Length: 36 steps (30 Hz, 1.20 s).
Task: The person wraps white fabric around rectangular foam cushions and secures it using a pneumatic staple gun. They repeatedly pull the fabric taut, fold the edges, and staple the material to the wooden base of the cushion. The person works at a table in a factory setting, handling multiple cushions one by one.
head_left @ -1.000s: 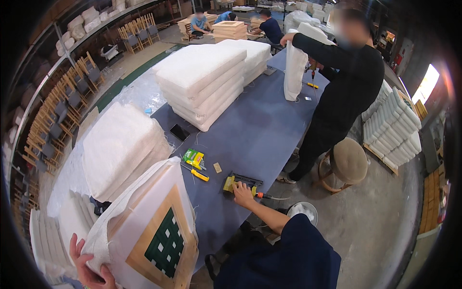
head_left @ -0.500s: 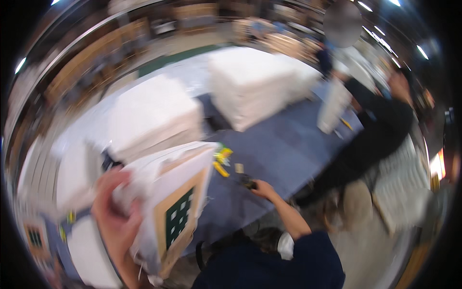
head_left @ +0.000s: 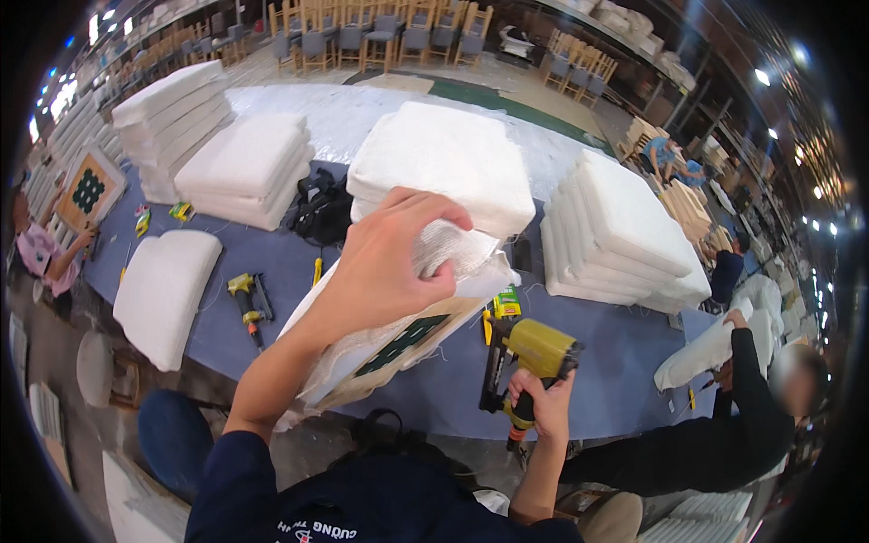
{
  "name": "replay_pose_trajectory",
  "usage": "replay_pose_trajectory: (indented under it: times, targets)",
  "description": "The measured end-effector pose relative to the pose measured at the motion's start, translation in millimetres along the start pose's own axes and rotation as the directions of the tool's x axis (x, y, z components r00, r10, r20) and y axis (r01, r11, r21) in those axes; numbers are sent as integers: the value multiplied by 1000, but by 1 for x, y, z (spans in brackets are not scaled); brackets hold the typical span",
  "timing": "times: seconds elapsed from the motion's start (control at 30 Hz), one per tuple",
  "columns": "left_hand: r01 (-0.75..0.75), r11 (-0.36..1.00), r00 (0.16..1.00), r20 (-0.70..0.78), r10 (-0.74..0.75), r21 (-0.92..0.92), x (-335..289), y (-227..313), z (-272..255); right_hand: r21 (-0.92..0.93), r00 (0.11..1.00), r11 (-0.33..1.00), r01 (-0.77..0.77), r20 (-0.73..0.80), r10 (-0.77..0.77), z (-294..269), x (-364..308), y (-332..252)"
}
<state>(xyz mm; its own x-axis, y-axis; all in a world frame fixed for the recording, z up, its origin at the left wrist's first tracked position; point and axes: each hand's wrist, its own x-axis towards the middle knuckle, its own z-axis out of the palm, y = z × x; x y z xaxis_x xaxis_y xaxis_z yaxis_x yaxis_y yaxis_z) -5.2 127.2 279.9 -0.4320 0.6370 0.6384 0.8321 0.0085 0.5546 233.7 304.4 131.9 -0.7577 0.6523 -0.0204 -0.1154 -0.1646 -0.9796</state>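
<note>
My left hand (head_left: pixel 385 262) is clamped over the top edge of a white-covered seat cushion (head_left: pixel 466 308), fingers and thumb bunched around the cloth. The cushion stands tilted on its edge; its underside shows a wooden frame with dark green woven webbing (head_left: pixel 403 344). In my right hand (head_left: pixel 543 407) is a yellow and black staple gun (head_left: pixel 541 348), gripped by its handle and held upright, right of the cushion and apart from it. A small green and yellow packet (head_left: pixel 507 301) lies on the blue-covered table (head_left: pixel 615 357) beyond the gun.
White cushion stacks stand behind (head_left: pixel 444 163), at right (head_left: pixel 625 235) and at left (head_left: pixel 249 167). Another staple gun (head_left: pixel 249 299) and a loose cushion (head_left: pixel 167 294) lie to the left. A co-worker in black (head_left: pixel 724 434) handles a cushion at right; another person (head_left: pixel 45 249) works at far left.
The view has swung left and sharpened. My right hand, earlier low over the table with a dark tool, now holds the staple gun raised nearer the cushion. My left hand still grips the cushion.
</note>
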Motion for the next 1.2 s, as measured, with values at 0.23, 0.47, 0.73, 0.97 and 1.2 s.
replay_pose_trajectory:
  times: [0.23,0.47,0.73,0.97,1.2]
  targets:
    - [-57,998,998,-10,57,-1,-10,9,3,316,977,931,182,47,-207,67,-17,-54]
    - [-60,998,998,-15,60,22,-17,23,-2,300,956,935,188,163,-244,77,-22,-53]
    - [-51,999,999,1,51,-14,-24,24,-9,59,977,996,62,202,-73,73,-26,-45]
    - [-75,997,995,66,78,-34,-51,19,-42,107,949,992,61,301,-90,38,-26,-29]
    - [54,998,996,-79,-52,18,-135,32,-116,-296,993,951,85,-53,-106,-64,23,-4]
